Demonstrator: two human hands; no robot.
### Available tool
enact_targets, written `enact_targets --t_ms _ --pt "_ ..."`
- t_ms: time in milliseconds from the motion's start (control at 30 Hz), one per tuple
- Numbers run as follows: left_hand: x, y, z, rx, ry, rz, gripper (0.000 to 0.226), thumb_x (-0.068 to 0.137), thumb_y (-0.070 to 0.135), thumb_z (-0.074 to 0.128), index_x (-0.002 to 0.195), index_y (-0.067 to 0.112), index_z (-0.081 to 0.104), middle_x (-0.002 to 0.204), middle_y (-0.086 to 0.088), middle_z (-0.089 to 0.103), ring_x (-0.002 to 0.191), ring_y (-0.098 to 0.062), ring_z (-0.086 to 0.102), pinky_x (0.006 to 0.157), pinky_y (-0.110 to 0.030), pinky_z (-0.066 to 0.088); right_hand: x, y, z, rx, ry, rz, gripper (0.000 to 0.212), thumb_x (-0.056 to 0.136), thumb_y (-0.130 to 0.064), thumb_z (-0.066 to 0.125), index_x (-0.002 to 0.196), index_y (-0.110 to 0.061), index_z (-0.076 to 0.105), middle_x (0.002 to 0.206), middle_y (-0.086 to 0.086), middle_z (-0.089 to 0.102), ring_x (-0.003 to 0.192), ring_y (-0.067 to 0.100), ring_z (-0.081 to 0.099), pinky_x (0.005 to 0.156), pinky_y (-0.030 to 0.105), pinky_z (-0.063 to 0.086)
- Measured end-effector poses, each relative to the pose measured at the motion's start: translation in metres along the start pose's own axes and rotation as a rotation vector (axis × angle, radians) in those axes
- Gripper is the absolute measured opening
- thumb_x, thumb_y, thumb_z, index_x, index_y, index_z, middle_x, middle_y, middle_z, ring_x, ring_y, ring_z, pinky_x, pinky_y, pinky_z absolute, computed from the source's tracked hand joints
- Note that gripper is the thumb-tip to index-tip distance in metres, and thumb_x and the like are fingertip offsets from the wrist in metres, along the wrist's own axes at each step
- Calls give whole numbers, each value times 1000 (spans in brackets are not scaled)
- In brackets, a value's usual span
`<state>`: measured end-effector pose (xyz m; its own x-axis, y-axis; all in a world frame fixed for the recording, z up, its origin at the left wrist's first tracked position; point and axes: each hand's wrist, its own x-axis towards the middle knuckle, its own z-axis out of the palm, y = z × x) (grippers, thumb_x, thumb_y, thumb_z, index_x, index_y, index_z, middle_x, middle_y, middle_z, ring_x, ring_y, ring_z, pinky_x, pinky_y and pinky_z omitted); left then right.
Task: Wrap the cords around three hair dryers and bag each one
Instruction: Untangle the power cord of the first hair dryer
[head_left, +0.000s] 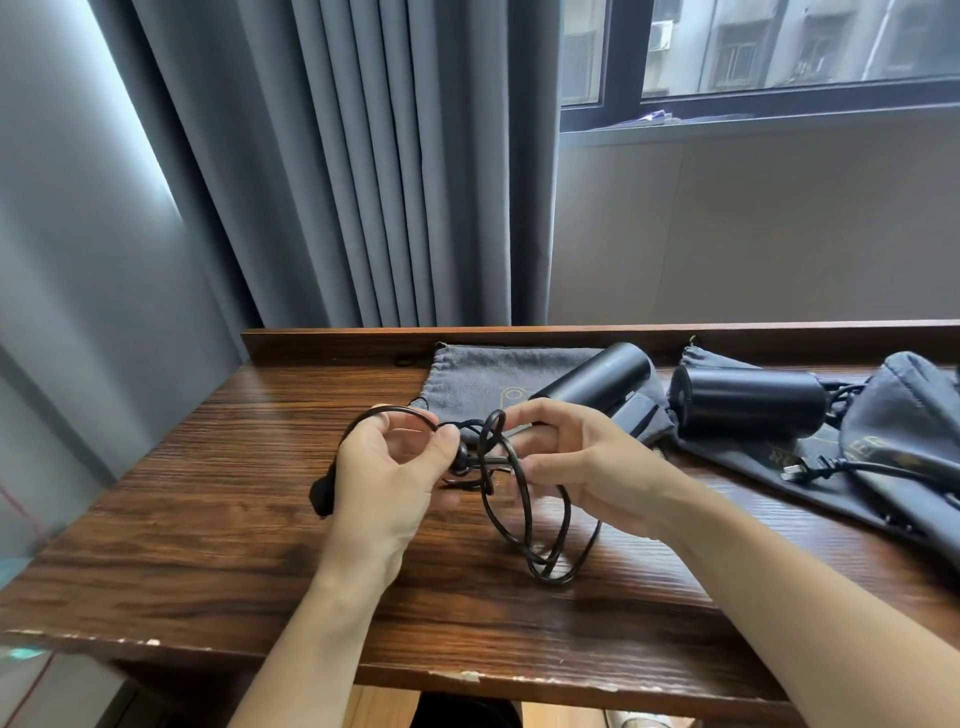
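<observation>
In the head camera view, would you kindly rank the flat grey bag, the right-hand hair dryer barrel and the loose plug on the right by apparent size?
1. Flat grey bag, partly covered by a hair dryer.
2. Right-hand hair dryer barrel.
3. Loose plug, clearly the smallest.

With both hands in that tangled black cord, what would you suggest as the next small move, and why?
Probably pull the loop pinched by the right hand free of the knot. The cord crosses itself between the hands and hangs in loose loops onto the table, while the left hand holds another strand, so it looks too tangled to wrap round the hair dryer.
</observation>
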<state>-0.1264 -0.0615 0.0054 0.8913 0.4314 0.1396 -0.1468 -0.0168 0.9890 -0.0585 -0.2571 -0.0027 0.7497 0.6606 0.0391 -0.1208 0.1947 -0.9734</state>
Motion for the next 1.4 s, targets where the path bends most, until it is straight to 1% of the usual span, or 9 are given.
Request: enact_targets --t_ms 167,333,433,567,633,800,933,1133,1400 --pt "-4 -11 18 144 -11 76 17 78 24 89 86 27 74 83 -2 78 80 -27 76 75 -60 62 -1 -2 1 -213 61 -12 34 88 -6 79 119 -4 65 82 11 70 70 22 65 74 41 52" --pt "-6 -17 24 -55 -3 -38 16 84 8 84 93 3 71 90 -19 78 88 -40 76 83 -64 60 -4 -5 -4 -153 74 -15 22 93 -12 67 113 -3 68 92 14 71 75 26 63 65 36 51" --pt "-4 -12 19 -190 10 -107 15 90 1 76 99 -3 65 91 -26 77 82 -37 78 71 -52 65 -4 -7 -9 -94 28 -31 25 90 -3 63 114 -4 68 98 14 72 75 23 63 60 25 50" --pt "-10 -4 16 -266 8 -99 15 92 -1 71 103 -2 60 82 -19 76 72 -32 77 59 -38 64 -1 -5 -12 -169 52 -14 28 96 14 51 120 7 64 86 6 72 74 14 64 70 26 50" --pt "-11 -4 15 -266 13 -102 13 92 -1 71 101 0 62 85 -21 76 74 -34 77 60 -38 64 -2 -6 -14 -106 38 47 33 97 20 44 121 7 64 81 8 69 70 17 63 67 26 52" --pt "-14 -4 17 -210 25 -67 12 91 -1 73 97 -1 62 88 -30 73 74 -36 77 59 -39 64 -2 -7 -14 -152 16 68 27 94 8 62 121 5 63 87 9 68 67 16 53 56 25 44" --pt "-17 -6 17 -153 38 14 13 91 -2 73 97 -3 61 89 -30 73 81 -41 77 60 -43 64 -3 -7 -14 -268 31 64 20 96 -1 68 116 -2 67 74 5 61 60 13 50 54 26 41" --pt "-22 -15 22 -5 105 89 24 86 4 81 81 25 70 77 -14 75 78 -39 76 73 -62 62 -3 -5 -7 -285 -17 -18 17 96 4 65 111 -4 69 74 14 56 60 16 44 53 27 35" --pt "-36 -13 22 -17 67 22 14 89 0 77 92 3 64 74 -13 75 77 -35 77 77 -62 62 -5 -4 -4 -350 20 -7 23 99 9 54 103 -9 67 69 7 56 58 15 39 50 26 32"
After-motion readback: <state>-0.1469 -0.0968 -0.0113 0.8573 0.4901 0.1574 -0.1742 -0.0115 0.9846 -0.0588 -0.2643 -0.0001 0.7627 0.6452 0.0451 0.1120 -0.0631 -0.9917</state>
